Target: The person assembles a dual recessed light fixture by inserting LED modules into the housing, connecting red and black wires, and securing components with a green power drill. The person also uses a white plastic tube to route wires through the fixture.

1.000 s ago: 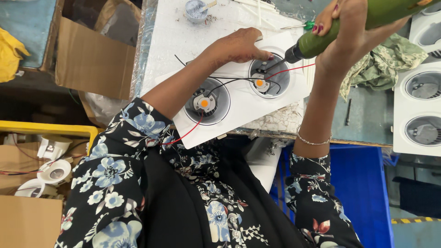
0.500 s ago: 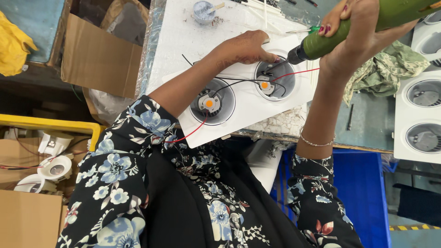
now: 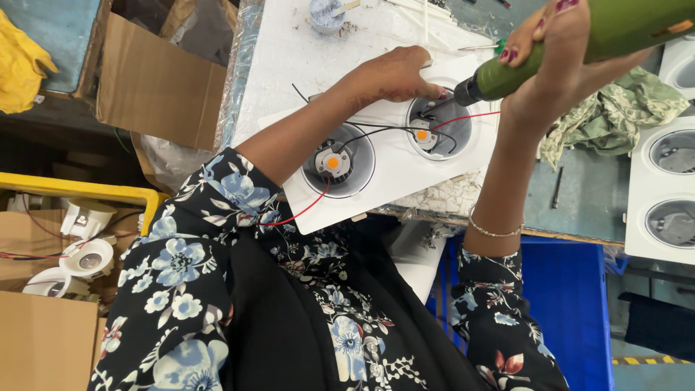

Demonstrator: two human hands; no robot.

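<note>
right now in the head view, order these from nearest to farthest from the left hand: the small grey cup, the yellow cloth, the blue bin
Measured from the left hand on the white twin-lamp panel:
1. Small grey cup, just above the hand on the white bench top.
2. Blue bin, lower right, under the bench edge.
3. Yellow cloth, far left edge.

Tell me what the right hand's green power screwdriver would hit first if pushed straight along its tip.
Probably the LED module inside the white fixture's far recess; the right hand aims the green power screwdriver there, though depth is unclear.
</note>
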